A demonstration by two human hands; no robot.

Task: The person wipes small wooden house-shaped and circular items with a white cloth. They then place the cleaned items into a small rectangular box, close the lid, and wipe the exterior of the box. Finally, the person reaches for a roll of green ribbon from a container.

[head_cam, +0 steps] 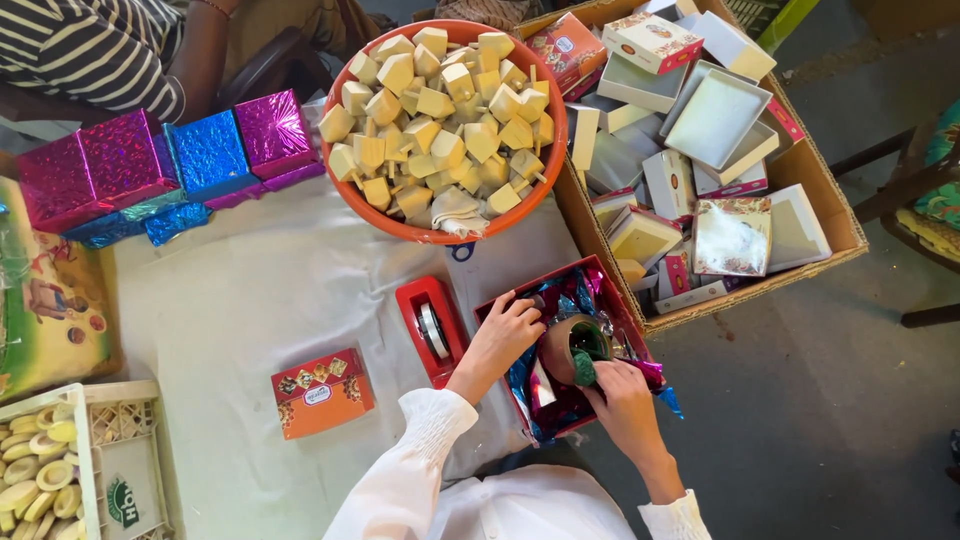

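Overhead, the largest package is a brown cardboard carton (pixel 815 190) at upper right, heaped with small open white-lined boxes, too jumbled to count. Left of it stands one round orange tub (pixel 345 190) piled with pale yellow blocks on short sticks. Along the upper left edge of the white-covered worktop (pixel 260 300) sit three foil-wrapped boxes (pixel 160 160) in view: two magenta with one blue between them. One flat orange box (pixel 322 392) with a white oval label lies near the middle, and one red tape dispenser (pixel 430 328) lies just beside a red tray (pixel 610 282) lined with shiny blue and pink foil. Inside that tray, the left hand (pixel 505 330) presses down on the foil, fingers curled, while the right hand (pixel 620 395) pinches green foil at the mouth of one small brown clay pot (pixel 565 345).
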